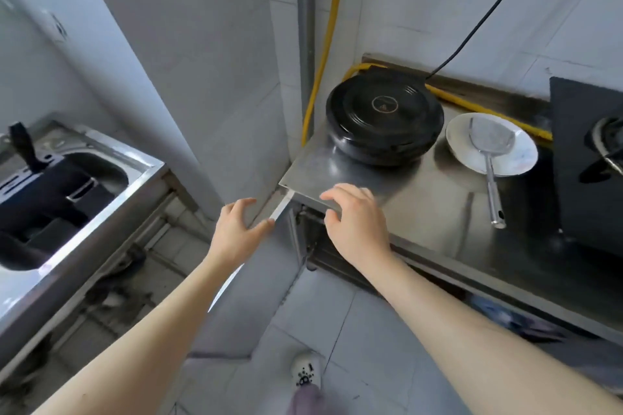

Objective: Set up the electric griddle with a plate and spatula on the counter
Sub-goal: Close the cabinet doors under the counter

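Note:
A round black electric griddle (384,118) sits closed at the back left of the steel counter (435,212), its black cord running up the wall. To its right lies a white plate (515,158) with a metal spatula (490,175) resting across it, handle pointing toward me. My right hand (354,222) hovers over the counter's front left corner, fingers spread and holding nothing. My left hand (236,229) is just left of that corner, beside a cabinet door's edge, fingers apart and empty.
A black gas stove (586,172) occupies the counter's right end. A yellow gas hose (323,61) runs down the wall behind the griddle. A steel sink (84,178) holding dark items stands at the left. Tiled floor and my shoe (305,371) lie below.

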